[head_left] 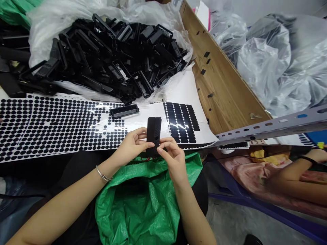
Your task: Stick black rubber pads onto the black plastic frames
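Note:
My left hand [134, 143] grips a flat black plastic casing [154, 131] by its left side, thumb across its front. The casing stands nearly upright, with a textured panel and a small round spot low on its face. My right hand [173, 154] is pinched at the casing's lower right edge; whether a small piece sits between those fingertips I cannot make out. Just behind lies another black casing [124, 111] on its side. A sheet of black round stickers [63, 122] spreads to the left, and a sheet of black oblong stickers [180, 122] lies to the right.
A heap of black casings [114, 58] in clear plastic fills the back. Below my hands a green woven sack [143, 207] hangs open in my lap. A wooden board [224, 81] and a perforated metal rail [281, 124] bound the right. Another person's arm [296, 180] shows beyond.

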A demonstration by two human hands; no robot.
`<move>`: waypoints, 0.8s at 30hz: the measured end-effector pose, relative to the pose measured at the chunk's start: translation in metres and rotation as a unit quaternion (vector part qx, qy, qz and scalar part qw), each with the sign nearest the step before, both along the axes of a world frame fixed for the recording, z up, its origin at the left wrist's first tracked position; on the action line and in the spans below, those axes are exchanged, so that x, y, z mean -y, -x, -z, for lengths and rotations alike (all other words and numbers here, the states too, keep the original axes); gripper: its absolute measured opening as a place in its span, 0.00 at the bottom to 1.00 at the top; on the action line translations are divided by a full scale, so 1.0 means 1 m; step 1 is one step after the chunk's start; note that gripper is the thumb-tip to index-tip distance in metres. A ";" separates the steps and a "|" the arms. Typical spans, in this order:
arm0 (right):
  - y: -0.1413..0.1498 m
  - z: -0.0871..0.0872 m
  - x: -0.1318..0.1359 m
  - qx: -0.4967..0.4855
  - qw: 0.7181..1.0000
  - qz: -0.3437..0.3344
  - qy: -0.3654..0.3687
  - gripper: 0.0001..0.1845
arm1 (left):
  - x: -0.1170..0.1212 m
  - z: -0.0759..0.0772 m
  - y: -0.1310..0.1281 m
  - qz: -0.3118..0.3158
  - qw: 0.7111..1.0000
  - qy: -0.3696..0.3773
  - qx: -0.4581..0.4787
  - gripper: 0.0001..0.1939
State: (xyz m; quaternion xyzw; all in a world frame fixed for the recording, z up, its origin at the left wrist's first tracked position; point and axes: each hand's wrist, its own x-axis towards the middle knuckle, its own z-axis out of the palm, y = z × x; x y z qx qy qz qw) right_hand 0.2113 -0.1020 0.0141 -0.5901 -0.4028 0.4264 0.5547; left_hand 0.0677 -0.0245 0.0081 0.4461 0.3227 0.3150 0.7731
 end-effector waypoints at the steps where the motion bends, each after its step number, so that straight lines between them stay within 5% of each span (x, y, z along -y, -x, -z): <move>1: 0.000 0.000 0.000 0.003 1.000 0.002 -0.002 0.04 | 0.000 0.000 0.000 -0.002 1.000 -0.001 0.002 0.19; 24: 0.004 0.000 0.000 -0.089 0.995 0.003 0.040 0.08 | 0.001 0.002 -0.001 -0.018 0.999 0.010 0.034 0.19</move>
